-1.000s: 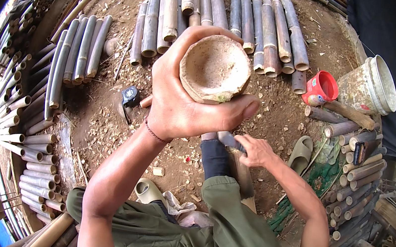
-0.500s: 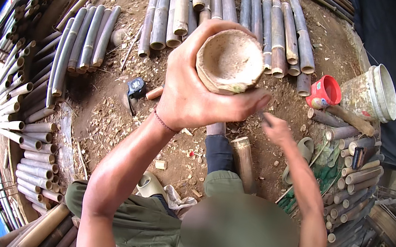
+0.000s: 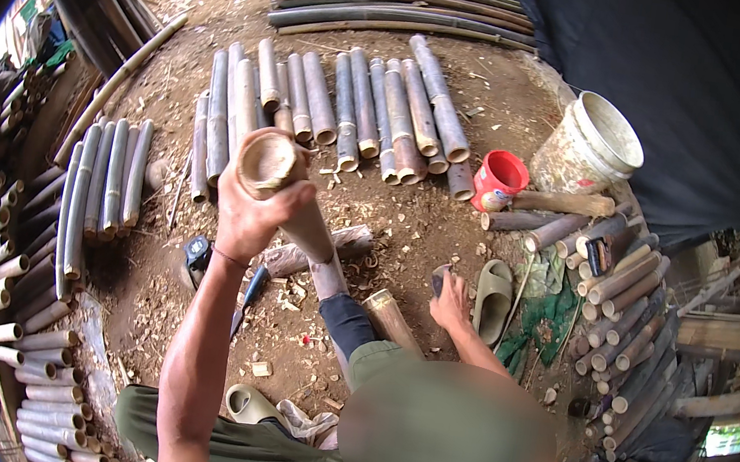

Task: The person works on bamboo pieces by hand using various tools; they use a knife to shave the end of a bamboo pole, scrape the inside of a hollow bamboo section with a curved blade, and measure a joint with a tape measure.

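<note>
My left hand (image 3: 252, 216) is clenched around a bamboo tube (image 3: 286, 197), gripping it just under its upper end. The tube stands tilted, its open mouth raised toward me and its lower end running down to my knee (image 3: 344, 321). My right hand (image 3: 451, 302) is lower and off to the right, well apart from the tube, down at the ground (image 3: 408, 227) and closed on a small dark tool (image 3: 438, 282); I cannot tell what kind it is.

The tube is pale tan and hollow, with a thick round rim and a rough, light inner wall. Its outside is dull brown-grey.

A second short piece of bamboo (image 3: 391, 320) lies beside my knee, between my two hands. A green sandal (image 3: 492, 298) sits just right of my right hand, and another sandal (image 3: 258, 406) lies near my left thigh. Cut bamboo lengths (image 3: 349, 107) lie in a row on the ground beyond the tube, with a red cup (image 3: 498, 181) and a white bucket (image 3: 591, 146) at their right end. More bamboo (image 3: 100, 186) lies to my left.
</note>
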`<action>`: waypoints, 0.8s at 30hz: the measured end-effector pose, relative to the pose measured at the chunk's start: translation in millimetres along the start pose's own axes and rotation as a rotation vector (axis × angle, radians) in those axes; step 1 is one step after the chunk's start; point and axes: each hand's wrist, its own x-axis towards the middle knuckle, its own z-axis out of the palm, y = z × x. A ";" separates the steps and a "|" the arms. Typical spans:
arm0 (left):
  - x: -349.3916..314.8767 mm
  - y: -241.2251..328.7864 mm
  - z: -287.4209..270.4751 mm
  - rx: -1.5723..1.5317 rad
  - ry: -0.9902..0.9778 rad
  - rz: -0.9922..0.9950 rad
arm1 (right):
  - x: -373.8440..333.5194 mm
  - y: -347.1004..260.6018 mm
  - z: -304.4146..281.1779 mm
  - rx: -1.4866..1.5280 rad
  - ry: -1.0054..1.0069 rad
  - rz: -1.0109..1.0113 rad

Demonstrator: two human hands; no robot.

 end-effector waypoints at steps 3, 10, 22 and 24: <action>-16.4 -18.3 -11.6 0.067 0.079 -0.077 | 15.8 -52.8 -41.8 0.304 0.045 -0.187; -68.1 -66.1 -19.8 0.294 0.215 -0.165 | 12.0 -187.1 -89.7 0.545 -0.301 -0.617; -165.5 -274.5 -21.8 0.555 -0.053 -0.913 | 92.7 -148.0 -20.4 1.476 -0.083 -0.186; -191.8 -275.6 30.0 0.327 -0.075 -0.998 | 98.4 -104.6 -10.2 1.571 -0.243 -0.021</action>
